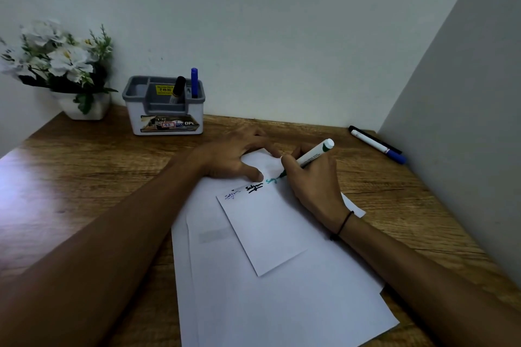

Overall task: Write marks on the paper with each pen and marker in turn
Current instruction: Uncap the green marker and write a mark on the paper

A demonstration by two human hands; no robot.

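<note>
Head view: the right hand [313,177] has its fingers closed around a green marker [311,157], tip on the small paper [265,231] beside a teal scribble [272,181]. The left hand [231,155] lies flat, fingers spread, pinning the sheet's far edge. Black [253,187] and blue [231,194] marks sit to the left. Two pens [377,146] lie near the right wall; an organizer [165,110] on the tabletop [84,177] holds two markers [186,86], beside flowers [62,59].
</note>
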